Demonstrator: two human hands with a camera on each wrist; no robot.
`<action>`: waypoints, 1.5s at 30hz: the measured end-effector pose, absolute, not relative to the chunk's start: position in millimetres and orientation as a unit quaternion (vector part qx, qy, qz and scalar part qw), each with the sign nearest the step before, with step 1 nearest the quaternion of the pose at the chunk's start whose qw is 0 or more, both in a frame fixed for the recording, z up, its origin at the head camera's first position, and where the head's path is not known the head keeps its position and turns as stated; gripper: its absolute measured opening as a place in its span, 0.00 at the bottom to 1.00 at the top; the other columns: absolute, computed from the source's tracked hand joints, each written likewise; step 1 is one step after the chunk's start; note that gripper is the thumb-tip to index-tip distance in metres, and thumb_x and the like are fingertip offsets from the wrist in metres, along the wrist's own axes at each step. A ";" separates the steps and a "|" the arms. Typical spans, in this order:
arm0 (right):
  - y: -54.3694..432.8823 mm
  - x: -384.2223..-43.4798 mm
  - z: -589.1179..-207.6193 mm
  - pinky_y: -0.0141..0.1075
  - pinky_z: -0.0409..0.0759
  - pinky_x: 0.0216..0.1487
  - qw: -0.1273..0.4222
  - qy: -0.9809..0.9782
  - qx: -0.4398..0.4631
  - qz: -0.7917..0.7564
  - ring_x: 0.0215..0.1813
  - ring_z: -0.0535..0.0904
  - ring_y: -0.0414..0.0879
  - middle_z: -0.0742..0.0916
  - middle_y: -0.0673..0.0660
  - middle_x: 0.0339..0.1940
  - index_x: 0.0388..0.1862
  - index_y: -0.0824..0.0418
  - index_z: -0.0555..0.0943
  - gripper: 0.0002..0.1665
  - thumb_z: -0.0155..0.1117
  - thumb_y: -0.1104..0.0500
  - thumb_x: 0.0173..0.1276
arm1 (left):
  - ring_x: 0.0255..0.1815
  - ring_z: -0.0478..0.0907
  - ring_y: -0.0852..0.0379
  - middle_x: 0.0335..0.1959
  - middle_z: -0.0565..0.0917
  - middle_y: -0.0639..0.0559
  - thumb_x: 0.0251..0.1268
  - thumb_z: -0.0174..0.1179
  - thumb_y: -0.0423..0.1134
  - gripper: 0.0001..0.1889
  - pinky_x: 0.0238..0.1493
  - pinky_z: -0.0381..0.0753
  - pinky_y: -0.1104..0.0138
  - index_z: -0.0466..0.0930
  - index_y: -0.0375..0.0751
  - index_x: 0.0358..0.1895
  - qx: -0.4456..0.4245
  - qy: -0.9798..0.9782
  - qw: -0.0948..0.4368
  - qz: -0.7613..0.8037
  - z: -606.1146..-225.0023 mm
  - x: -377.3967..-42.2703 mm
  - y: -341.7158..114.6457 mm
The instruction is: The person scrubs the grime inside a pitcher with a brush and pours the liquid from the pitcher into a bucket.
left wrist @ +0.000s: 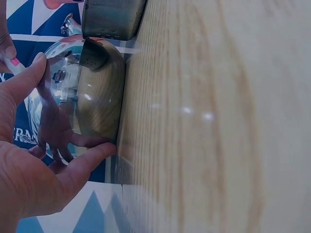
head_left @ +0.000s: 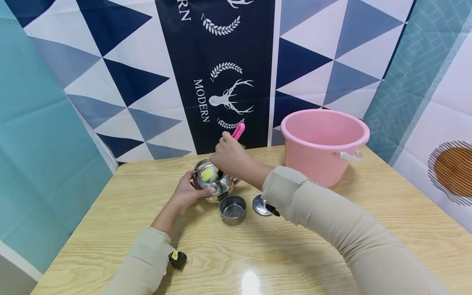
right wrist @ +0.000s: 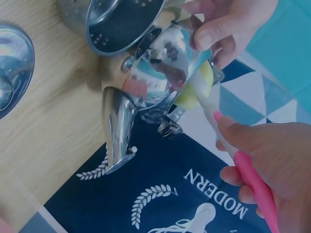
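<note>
A shiny steel teapot (head_left: 222, 189) stands on the wooden table. My left hand (head_left: 186, 191) holds it by its left side, the thumb and fingers spread around the round body (left wrist: 99, 97). My right hand (head_left: 229, 155) grips the pink handle (right wrist: 255, 187) of a sponge brush. Its yellow and white sponge head (head_left: 209, 174) is at the mouth of the pot, partly inside. In the right wrist view the pot's spout (right wrist: 119, 131) points away from the left hand. Close in front of the pot sits a perforated steel strainer basket (head_left: 233, 209).
Right of the strainer lies a round steel lid (head_left: 260, 206), partly behind the right sleeve. A pink bucket (head_left: 309, 164) with a white handle stands at the back right. A small black object with yellow (head_left: 178, 259) is by the left sleeve. Patterned cloth hangs behind the table.
</note>
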State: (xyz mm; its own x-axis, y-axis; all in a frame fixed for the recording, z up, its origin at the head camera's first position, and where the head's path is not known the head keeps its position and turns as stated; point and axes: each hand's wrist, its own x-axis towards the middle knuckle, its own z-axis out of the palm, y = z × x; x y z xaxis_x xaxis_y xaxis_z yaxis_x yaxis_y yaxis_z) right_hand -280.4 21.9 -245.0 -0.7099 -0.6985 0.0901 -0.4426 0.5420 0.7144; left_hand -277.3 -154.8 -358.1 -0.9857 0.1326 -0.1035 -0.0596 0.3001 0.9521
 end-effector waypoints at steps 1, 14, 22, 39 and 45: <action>23.6 -280.7 -244.4 0.42 0.62 0.48 0.184 -0.858 0.333 -0.344 0.40 0.75 0.49 0.87 0.52 0.40 0.48 0.46 0.85 0.11 0.61 0.50 0.70 | 0.62 0.68 0.44 0.66 0.66 0.40 0.51 0.76 0.39 0.48 0.51 0.78 0.49 0.55 0.40 0.73 0.022 0.803 0.081 0.591 -358.4 -277.4 -154.7; 41.3 -278.1 -226.1 0.44 0.65 0.52 0.228 -0.846 0.344 -0.337 0.43 0.77 0.51 0.87 0.53 0.40 0.46 0.46 0.85 0.09 0.61 0.53 0.71 | 0.63 0.68 0.44 0.66 0.65 0.41 0.50 0.76 0.39 0.49 0.50 0.78 0.49 0.55 0.41 0.73 0.020 0.800 0.081 0.595 -358.3 -276.7 -154.2; 53.1 -277.9 -212.9 0.44 0.64 0.50 0.221 -0.853 0.346 -0.322 0.46 0.77 0.52 0.87 0.55 0.43 0.48 0.46 0.85 0.10 0.61 0.53 0.71 | 0.64 0.67 0.43 0.67 0.64 0.40 0.50 0.76 0.40 0.49 0.51 0.78 0.50 0.54 0.41 0.74 0.025 0.801 0.082 0.592 -358.8 -276.0 -154.5; 80.2 -273.1 -200.5 0.47 0.65 0.54 0.232 -0.870 0.330 -0.285 0.50 0.77 0.56 0.86 0.58 0.45 0.52 0.46 0.84 0.13 0.65 0.53 0.69 | 0.67 0.65 0.44 0.68 0.64 0.40 0.50 0.77 0.39 0.50 0.60 0.72 0.51 0.54 0.39 0.74 0.030 0.806 0.068 0.587 -360.6 -276.7 -154.4; 88.1 -269.8 -202.3 0.46 0.65 0.50 0.253 -0.871 0.326 -0.268 0.48 0.77 0.55 0.86 0.58 0.44 0.49 0.46 0.85 0.13 0.63 0.46 0.69 | 0.64 0.67 0.45 0.66 0.66 0.40 0.50 0.76 0.38 0.49 0.60 0.72 0.53 0.55 0.38 0.74 0.033 0.804 0.062 0.590 -360.4 -276.1 -153.9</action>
